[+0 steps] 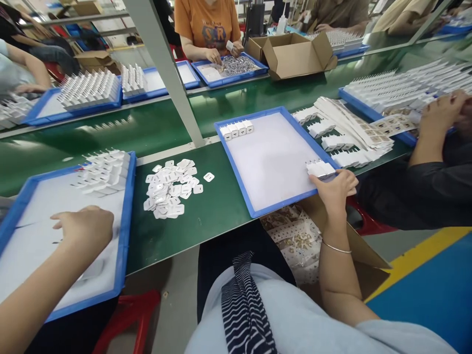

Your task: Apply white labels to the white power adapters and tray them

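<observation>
The right hand (336,189) pinches a row of white chargers (320,169) at the right blue tray's (236,162) edge (setting-down step, seemingly), while the left hand (85,227), fingers curled loosely, rests on the left tray (127,216).

No text reads clearly; the print on the co-worker's orange T-shirt (208,30) is too blurred.

chargers (320,168): glossy white plastic | tray (236,167): blue plastic rim | bench (206,216): smooth green mat
</observation>
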`<state>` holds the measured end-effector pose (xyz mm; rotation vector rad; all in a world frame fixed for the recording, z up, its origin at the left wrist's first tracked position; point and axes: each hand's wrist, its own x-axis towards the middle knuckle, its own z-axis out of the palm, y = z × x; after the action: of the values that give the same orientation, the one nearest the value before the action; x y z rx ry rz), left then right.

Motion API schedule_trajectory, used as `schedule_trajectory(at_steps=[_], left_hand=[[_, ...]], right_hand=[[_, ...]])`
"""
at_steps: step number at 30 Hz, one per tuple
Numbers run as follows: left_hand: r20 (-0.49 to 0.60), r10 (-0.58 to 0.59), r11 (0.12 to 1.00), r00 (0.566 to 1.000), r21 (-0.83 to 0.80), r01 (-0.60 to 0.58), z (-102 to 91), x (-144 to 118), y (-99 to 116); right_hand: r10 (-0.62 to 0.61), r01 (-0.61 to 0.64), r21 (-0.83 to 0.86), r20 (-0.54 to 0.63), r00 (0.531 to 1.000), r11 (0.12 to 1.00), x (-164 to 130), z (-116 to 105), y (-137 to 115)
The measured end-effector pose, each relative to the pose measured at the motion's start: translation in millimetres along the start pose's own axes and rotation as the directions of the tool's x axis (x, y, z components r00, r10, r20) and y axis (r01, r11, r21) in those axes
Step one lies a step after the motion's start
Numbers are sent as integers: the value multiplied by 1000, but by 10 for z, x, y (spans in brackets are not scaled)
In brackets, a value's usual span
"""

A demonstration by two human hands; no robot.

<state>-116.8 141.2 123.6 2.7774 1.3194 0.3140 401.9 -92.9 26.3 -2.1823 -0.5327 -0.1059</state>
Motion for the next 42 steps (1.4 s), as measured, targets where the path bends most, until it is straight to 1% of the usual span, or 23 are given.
schedule_trajectory(at_steps=[2,3,5,7,8,10,12,14,16,18,19,20,22,23,24,27,29,31,33,36,38,40,42], left_hand=[[-25,-107,956,994,272,110,-163,-36,339],[-23,-89,945,996,314,92,-207,-53,549],[-113,32,956,993,293,2,-189,-83,1002],[-203,145,972,968,210,-101,-29,-109,1414],[-262,199,974,944,157,-162,87,-120,1581],[-352,289,957,891,75,-280,337,-140,1812],[-412,316,940,855,12,-342,548,-166,1910],[-448,291,934,845,-57,-352,685,-210,1903],[-464,238,924,853,-163,-347,762,-285,1833],[-467,177,888,866,-304,-346,803,-393,1743],[-472,144,857,870,-381,-348,814,-454,1700],[-476,102,820,874,-457,-344,816,-516,1663],[-460,-4,745,888,-594,-305,793,-634,1607],[-435,-46,704,899,-653,-280,768,-684,1589],[-402,-70,662,913,-703,-258,736,-729,1576],[-324,-72,539,943,-808,-237,635,-826,1561],[-308,-86,454,947,-859,-238,594,-866,1564],[-286,-108,373,952,-899,-227,583,-894,1574],[-249,-115,317,962,-927,-202,590,-914,1590],[-214,-140,329,967,-931,-159,602,-929,1619],[-220,-185,374,958,-917,-139,604,-927,1636],[-231,-220,409,948,-904,-125,603,-913,1649],[-239,-227,436,944,-892,-121,601,-891,1662]], right_hand=[[-6,6,-6,18,1000,1000,-8,10,-103],[-13,13,-2,40,999,1000,-32,6,-170],[-38,35,23,108,993,999,-149,-13,-355],[-98,83,75,221,970,994,-380,-41,-623],[-149,120,113,304,941,986,-536,-53,-785],[-283,214,199,454,845,956,-899,-64,-1129],[-407,313,261,548,731,913,-1274,-54,-1438],[-510,408,310,592,624,859,-1597,-36,-1656],[-567,466,337,609,554,818,-1819,-36,-1778],[-580,472,361,646,496,805,-1914,-66,-1837],[-578,448,387,679,453,806,-1915,-87,-1854],[-575,403,429,719,389,809,-1890,-106,-1868],[-577,249,526,784,229,813,-1798,-117,-1891],[-581,155,560,795,176,814,-1749,-101,-1898],[-584,62,582,797,155,811,-1710,-71,-1903],[-549,-178,572,819,167,800,-1697,74,-1893],[-519,-294,540,841,151,789,-1767,163,-1866],[-505,-335,529,847,164,779,-1855,213,-1829],[-510,-272,561,827,238,782,-1918,224,-1788],[-543,-40,595,757,363,803,-1923,205,-1732],[-549,46,588,720,424,807,-1875,180,-1704],[-515,1,581,720,464,814,-1810,138,-1688],[-469,-129,575,760,450,808,-1753,70,-1686]])
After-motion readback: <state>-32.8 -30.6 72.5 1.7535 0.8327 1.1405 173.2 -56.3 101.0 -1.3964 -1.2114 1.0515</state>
